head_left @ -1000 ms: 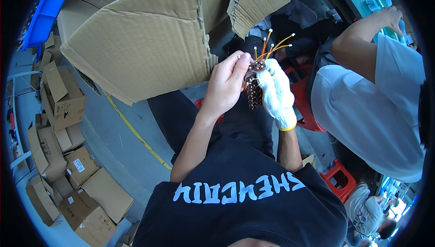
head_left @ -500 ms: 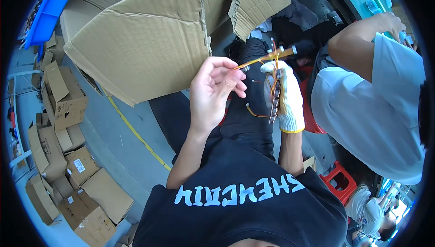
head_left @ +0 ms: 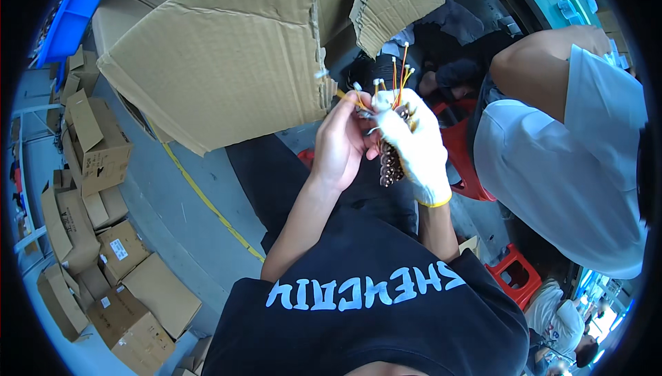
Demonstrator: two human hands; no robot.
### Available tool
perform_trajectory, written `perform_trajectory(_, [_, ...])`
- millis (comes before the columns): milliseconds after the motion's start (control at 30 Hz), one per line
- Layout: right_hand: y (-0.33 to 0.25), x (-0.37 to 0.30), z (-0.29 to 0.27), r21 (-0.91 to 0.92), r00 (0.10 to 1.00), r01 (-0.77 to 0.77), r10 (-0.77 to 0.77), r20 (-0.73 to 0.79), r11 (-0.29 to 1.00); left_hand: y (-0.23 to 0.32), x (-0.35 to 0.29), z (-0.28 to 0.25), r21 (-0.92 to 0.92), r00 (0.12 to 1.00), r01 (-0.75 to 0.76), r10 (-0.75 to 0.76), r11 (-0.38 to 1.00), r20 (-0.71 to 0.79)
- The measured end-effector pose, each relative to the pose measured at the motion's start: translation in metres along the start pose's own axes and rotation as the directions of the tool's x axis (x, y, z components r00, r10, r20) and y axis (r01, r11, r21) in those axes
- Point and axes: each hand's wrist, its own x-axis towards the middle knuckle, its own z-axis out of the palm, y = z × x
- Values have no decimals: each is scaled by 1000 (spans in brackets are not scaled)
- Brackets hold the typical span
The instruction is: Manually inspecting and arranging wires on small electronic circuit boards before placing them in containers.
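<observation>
R fingers [head_left: 396, 130] on wired parts [head_left: 390, 168], wht-lettered blk shirt [head_left: 369, 321], labelled ctn [head_left: 131, 246]

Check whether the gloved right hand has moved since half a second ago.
Yes: the gloved right hand has shifted left, away from the nearer red stool, more of which now shows.
</observation>
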Motion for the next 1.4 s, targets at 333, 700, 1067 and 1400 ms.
perform_trajectory(333, [12,16,-21,-10,916,206,-196,-350,979,61,-15,26,61,959,51,-66,997,275])
perform_trajectory(700, [60,26,-44,793,920,-163,380,-93,587,440,65,124,731,716,-615,597,295,362])
perform_trajectory(1067, [86,37,-33,731,968,-64,221,-121,680,527,182,85,847,506,184,787,-499,354])
perform_trajectory(1400, [50,37,-35,655,993,73,10,-122,752,80,-75,40,758,708,-605,271,-244,652])
